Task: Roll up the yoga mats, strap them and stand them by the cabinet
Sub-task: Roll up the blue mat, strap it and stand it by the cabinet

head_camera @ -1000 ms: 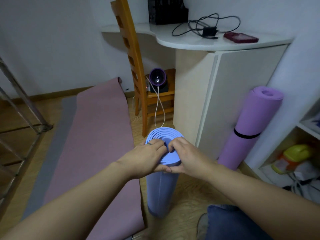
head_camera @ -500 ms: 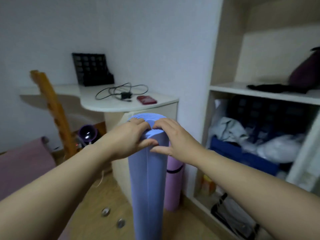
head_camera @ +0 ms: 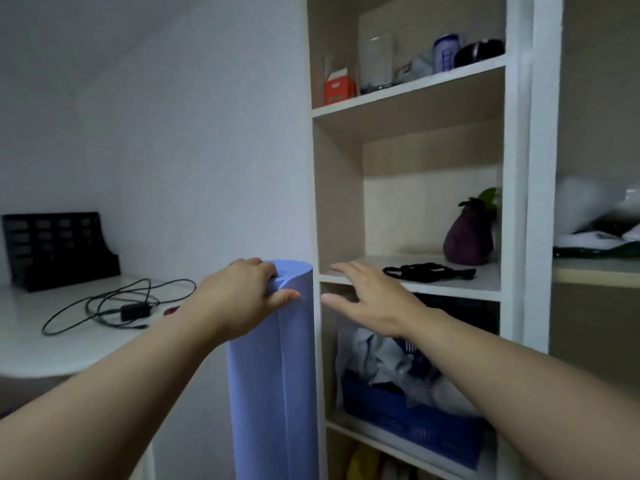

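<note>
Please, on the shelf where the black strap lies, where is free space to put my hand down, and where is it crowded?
The shelf is bare at its left end, between the cabinet's side wall and the black strap, under the open right hand. Its right end is crowded by the purple eggplant-shaped thing. The compartment below is full of clothes and a blue crate.

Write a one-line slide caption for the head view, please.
Left hand grips the upright rolled blue yoga mat; open right hand reaches toward black strap.

Rolled mat [head_camera: 273,375] stands upright between desk [head_camera: 52,344] and shelf unit [head_camera: 516,202].
</note>
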Action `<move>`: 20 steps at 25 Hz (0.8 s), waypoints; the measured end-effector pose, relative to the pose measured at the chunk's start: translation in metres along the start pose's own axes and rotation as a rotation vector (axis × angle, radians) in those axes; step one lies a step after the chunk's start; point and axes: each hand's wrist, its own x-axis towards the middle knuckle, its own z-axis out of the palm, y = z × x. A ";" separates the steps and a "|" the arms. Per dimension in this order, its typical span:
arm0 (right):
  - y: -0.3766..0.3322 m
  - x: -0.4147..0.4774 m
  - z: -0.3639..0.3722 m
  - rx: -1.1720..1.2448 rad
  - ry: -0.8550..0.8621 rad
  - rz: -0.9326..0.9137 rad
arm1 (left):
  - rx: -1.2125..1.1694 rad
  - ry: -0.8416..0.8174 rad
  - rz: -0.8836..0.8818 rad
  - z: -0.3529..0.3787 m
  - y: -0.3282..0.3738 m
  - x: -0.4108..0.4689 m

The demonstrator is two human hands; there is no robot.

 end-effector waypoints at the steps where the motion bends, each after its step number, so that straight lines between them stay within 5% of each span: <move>1: 0.017 0.010 -0.004 -0.077 -0.017 0.072 | 0.001 -0.005 -0.013 0.003 0.000 0.010; 8: 0.120 0.056 -0.003 -0.458 0.013 0.453 | -0.038 -0.007 -0.035 0.026 0.000 0.064; 16: 0.161 0.063 0.015 -0.411 0.114 0.572 | -0.062 0.004 -0.021 0.040 0.001 0.083; 20: 0.158 0.057 0.003 -0.343 0.319 0.549 | -0.041 0.009 -0.017 0.044 0.000 0.076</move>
